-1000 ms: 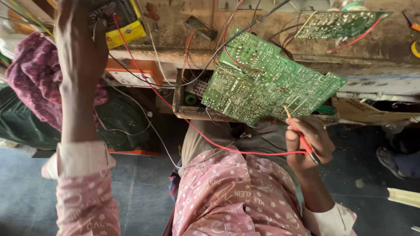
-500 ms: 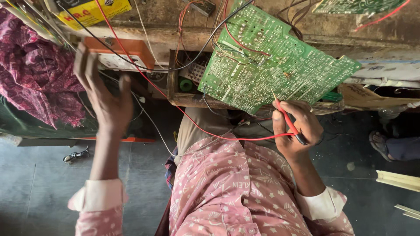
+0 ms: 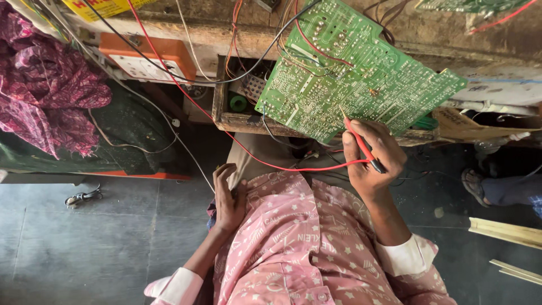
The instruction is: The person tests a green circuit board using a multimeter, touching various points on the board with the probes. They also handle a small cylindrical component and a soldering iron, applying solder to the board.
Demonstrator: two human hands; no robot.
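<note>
— So where is the red probe (image 3: 361, 144)?
— Clenched in the right hand (image 3: 375, 155), its tip touching the green circuit board (image 3: 361, 73), which leans on the tabletop (image 3: 237, 121) edge.
— And the left hand (image 3: 228, 197)?
— Released, resting flat on the pink patterned shirt (image 3: 299, 243), holding nothing.

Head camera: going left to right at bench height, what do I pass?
Crumpled magenta cloth → orange-framed socket box → green circuit board → right hand pinching the red probe → brown cardboard piece.
</note>
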